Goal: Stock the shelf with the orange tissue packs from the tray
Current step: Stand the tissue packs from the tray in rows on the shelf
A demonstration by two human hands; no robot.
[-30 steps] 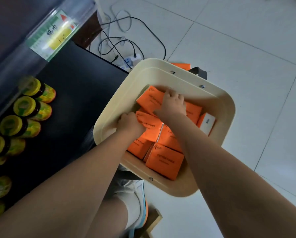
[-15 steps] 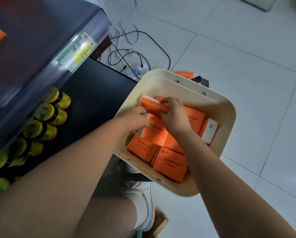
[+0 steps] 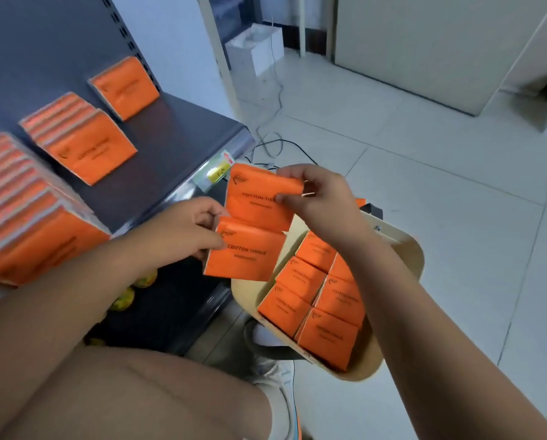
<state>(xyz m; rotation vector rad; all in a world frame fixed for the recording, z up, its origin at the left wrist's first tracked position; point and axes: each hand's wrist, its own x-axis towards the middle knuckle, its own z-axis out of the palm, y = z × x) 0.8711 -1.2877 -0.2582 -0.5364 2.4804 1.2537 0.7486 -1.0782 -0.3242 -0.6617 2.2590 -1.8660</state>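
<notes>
My right hand [image 3: 321,198] pinches an orange tissue pack [image 3: 256,195] by its right edge, lifted above the cream tray [image 3: 402,249]. Just below it, my left hand [image 3: 183,231] grips a second orange tissue pack [image 3: 245,250] by its left edge. Both packs hang in the air between the tray and the dark shelf [image 3: 167,147]. Several more orange packs [image 3: 327,300] lie in the tray. On the shelf stand three rows of orange packs: a long row [image 3: 27,217] at the left, a shorter row [image 3: 81,141] in the middle, and one pack [image 3: 126,87] at the back.
A yellow price label [image 3: 216,171] sits on the shelf's front edge. Yellow-green tins [image 3: 132,287] lie on the lower shelf. Cables [image 3: 275,144] trail over the white tiled floor behind the tray. A white bag [image 3: 256,49] stands by the wall. My knee and shoe are below.
Both hands have lifted out of the tray, each holding an orange pack, and moved up toward the shelf. The view has swung upward, showing the stocked upper shelf.
</notes>
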